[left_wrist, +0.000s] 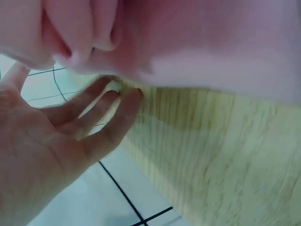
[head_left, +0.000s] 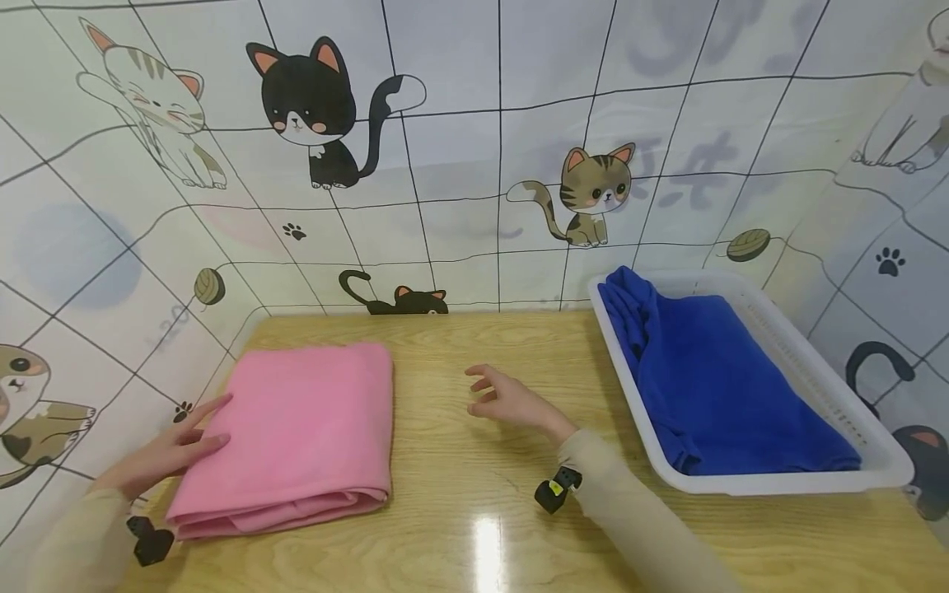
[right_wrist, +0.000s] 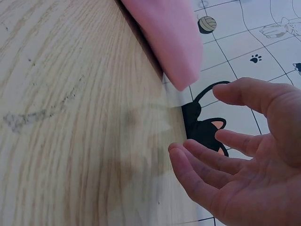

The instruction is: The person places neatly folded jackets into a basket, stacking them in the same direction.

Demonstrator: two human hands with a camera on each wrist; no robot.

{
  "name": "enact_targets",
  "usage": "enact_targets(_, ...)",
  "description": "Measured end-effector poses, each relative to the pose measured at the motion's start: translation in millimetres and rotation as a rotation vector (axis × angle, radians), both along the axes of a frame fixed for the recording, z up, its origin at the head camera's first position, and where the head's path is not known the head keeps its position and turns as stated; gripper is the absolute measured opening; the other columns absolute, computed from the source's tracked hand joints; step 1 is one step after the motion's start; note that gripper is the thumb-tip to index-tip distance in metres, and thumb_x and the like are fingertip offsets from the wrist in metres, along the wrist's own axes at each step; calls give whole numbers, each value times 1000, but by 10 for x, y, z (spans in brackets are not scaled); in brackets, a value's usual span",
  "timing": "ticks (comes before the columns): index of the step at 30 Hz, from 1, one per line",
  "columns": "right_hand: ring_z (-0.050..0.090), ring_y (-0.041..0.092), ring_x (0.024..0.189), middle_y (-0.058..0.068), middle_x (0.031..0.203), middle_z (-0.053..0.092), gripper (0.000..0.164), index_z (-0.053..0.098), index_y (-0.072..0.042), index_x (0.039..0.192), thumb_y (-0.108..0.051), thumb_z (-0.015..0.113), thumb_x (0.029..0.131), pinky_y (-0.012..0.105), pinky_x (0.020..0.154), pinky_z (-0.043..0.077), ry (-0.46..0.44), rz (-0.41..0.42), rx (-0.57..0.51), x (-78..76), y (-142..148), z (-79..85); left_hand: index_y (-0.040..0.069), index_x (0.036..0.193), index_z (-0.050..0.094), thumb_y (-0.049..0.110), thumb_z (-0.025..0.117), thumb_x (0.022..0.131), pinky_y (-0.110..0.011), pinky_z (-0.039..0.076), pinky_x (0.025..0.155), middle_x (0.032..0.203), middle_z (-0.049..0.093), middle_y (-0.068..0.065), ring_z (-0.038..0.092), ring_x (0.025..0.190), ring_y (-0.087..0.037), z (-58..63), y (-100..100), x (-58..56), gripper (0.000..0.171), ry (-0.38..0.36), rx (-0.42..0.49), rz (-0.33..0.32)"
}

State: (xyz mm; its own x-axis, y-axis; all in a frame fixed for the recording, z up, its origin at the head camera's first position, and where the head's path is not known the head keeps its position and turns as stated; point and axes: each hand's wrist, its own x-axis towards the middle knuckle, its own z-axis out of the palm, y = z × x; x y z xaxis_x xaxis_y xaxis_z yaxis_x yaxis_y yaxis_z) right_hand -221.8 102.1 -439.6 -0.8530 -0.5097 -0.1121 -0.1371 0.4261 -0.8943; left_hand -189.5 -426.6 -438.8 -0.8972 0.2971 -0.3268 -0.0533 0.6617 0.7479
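A folded pink cloth (head_left: 307, 428) lies on the left side of the table, its layered edge facing the front. My left hand (head_left: 159, 453) is at the cloth's left edge, thumb and fingertips right at the fabric. In the left wrist view the fingers of the left hand (left_wrist: 70, 122) reach loosely below the pink cloth (left_wrist: 197, 52), beside the table edge. Between the cloth and the basket, my right hand (head_left: 515, 399) hovers over the table with nothing in it. Its fingers are loosely bent and spread in the right wrist view, where the pink cloth (right_wrist: 171, 42) shows beyond.
A white plastic basket (head_left: 797, 482) stands on the right with a folded blue cloth (head_left: 730, 383) inside. The wooden table (head_left: 460, 486) meets a wall covering (head_left: 474, 189) printed with cats and grid lines at the back and sides. Each wrist wears a small black camera (head_left: 552, 492).
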Motion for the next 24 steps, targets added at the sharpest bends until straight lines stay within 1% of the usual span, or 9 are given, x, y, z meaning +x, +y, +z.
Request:
enact_targets(2, 56, 35, 113, 24, 131, 50, 60, 35, -1, 145, -11, 62, 93, 42, 85, 50, -4, -1, -5, 0, -24, -21, 20, 156, -5, 28, 49, 102, -46, 48, 85, 136, 23, -48, 47, 116, -51, -44, 8, -16, 77, 3, 6, 0)
enact_targets(3, 56, 35, 113, 24, 131, 50, 60, 35, -1, 145, -11, 62, 92, 42, 85, 50, -4, 1, -8, -1, -38, -29, 19, 156, -5, 27, 50, 101, -50, 48, 85, 137, 20, -48, 45, 117, -53, -61, 18, -22, 77, 7, 13, 2)
enact_targets(6, 57, 35, 111, 25, 129, 51, 59, 36, 0, 144, -10, 62, 92, 42, 84, 51, 7, 7, -13, 0, -81, -53, 16, 155, -5, 25, 51, 101, -57, 46, 84, 141, 12, -48, 35, 121, -61, -93, 46, -40, 79, 19, 39, 10)
enact_targets(7, 57, 35, 111, 25, 129, 51, 59, 36, 0, 144, -9, 62, 92, 42, 84, 51, 9, 10, -17, 1, -97, -60, 15, 155, -5, 24, 52, 100, -57, 46, 84, 141, 11, -47, 32, 122, -62, -94, 58, -45, 79, 24, 47, 13)
enact_targets(9, 57, 35, 111, 25, 128, 52, 59, 36, 0, 144, -9, 62, 92, 42, 84, 51, 12, 19, -25, 2, -126, -79, 14, 155, -3, 23, 54, 99, -54, 46, 83, 143, 10, -45, 28, 124, -62, -94, 83, -55, 80, 33, 49, 22)
enact_targets(13, 57, 35, 110, 24, 128, 52, 58, 36, -3, 145, -9, 61, 93, 42, 82, 51, 27, 47, -46, -1, -190, -132, 10, 155, 1, 24, 58, 98, -45, 46, 81, 142, 15, -45, 30, 124, -59, -52, 132, -52, 82, 55, 27, 32)
enact_targets(17, 57, 36, 111, 24, 129, 52, 55, 38, -8, 146, -7, 58, 95, 41, 79, 52, 66, 80, -56, -7, -259, -161, 9, 154, 4, 24, 60, 96, -44, 46, 80, 142, 16, -44, 30, 124, -59, -30, 179, -34, 82, 67, 26, 46)
enact_targets(19, 57, 36, 111, 25, 129, 51, 55, 39, -11, 147, -7, 58, 95, 39, 76, 53, 76, 90, -57, -4, -299, -161, 9, 154, 5, 23, 61, 96, -44, 46, 80, 143, 15, -43, 29, 124, -58, -43, 204, -30, 82, 74, 35, 55)
enact_targets(24, 58, 34, 112, 24, 132, 50, 56, 37, -17, 149, -12, 57, 97, 35, 77, 53, 79, 98, -37, 2, -390, -152, 9, 154, 8, 23, 62, 96, -44, 49, 80, 142, 17, -42, 32, 124, -57, -84, 310, -53, 81, 85, 65, 59)
